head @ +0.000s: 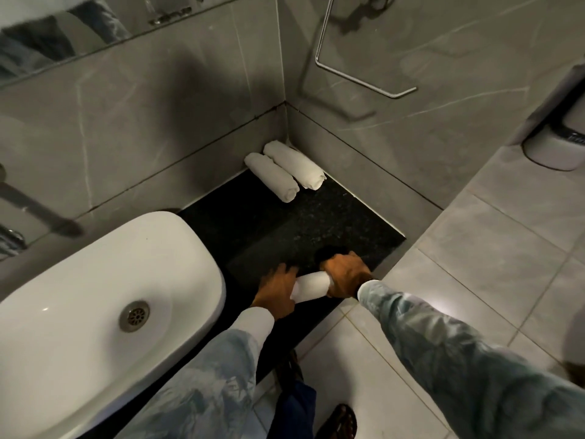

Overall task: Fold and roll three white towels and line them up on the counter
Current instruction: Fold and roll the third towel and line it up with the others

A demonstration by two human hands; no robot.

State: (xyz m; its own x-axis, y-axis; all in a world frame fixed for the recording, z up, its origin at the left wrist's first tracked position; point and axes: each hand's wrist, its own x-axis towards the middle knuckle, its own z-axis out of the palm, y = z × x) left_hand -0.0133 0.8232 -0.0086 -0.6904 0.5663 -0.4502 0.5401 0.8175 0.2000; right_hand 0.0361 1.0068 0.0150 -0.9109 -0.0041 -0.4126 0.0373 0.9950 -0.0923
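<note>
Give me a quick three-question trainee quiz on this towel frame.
1. True or false: two rolled towels lie side by side in the counter corner.
2. Which hands hold the third towel? A) left only B) right only C) both
3. Fill in: the white ____ sits left of the counter.

Key: 1 true. 2 C: left hand and right hand each have a grip on one end. 3 sink.

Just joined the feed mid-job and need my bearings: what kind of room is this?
Most likely a bathroom: a white ceramic washbasin sits on a black stone counter, grey tiled walls carry a chrome towel rail, and a mirror hangs above.
</note>
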